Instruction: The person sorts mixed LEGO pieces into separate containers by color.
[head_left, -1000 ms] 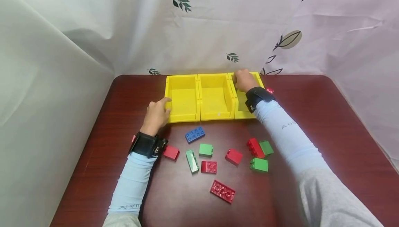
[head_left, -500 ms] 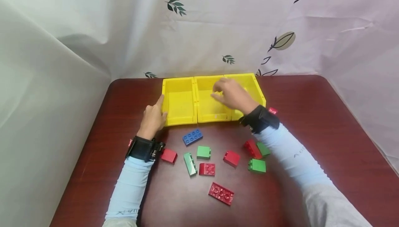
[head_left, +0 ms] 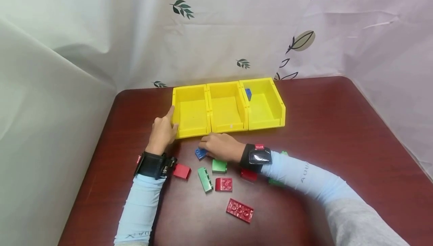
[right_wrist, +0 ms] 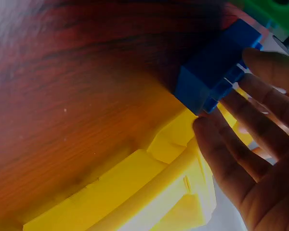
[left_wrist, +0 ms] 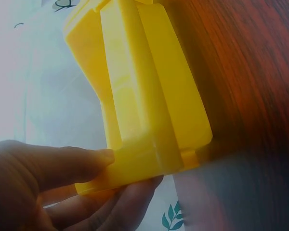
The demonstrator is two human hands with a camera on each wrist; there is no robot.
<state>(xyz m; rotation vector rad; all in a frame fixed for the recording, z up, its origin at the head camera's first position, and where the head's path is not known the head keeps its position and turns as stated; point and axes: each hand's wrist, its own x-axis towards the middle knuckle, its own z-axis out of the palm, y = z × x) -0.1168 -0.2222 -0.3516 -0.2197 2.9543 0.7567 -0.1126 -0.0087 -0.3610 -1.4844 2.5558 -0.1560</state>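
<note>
My left hand [head_left: 162,131] holds the side wall of the leftmost yellow bin [head_left: 192,130]. In the left wrist view its thumb [left_wrist: 86,163] lies over the wall of the yellow bin [left_wrist: 144,96], with fingers against the outside. My right hand [head_left: 221,147] is over the blue toy brick [head_left: 200,153] in front of the bins, partly covering it. In the right wrist view, fairly straight fingers [right_wrist: 224,159] touch the studded side of the blue brick [right_wrist: 216,62]; a firm grip is not visible. Another blue brick [head_left: 248,94] is in the right bin [head_left: 265,124].
Near the right hand lie a green brick [head_left: 219,166], a long green brick [head_left: 205,180] and red bricks [head_left: 224,184]. A red brick [head_left: 182,171] is beside the left wrist, another [head_left: 239,210] lies studs down nearer me. My right forearm partly covers more bricks. The middle bin [head_left: 227,126] adjoins both others.
My right hand has left the right bin, where a blue brick now shows, and moved left and nearer me to the blue brick on the table. The left hand stays at the left bin.
</note>
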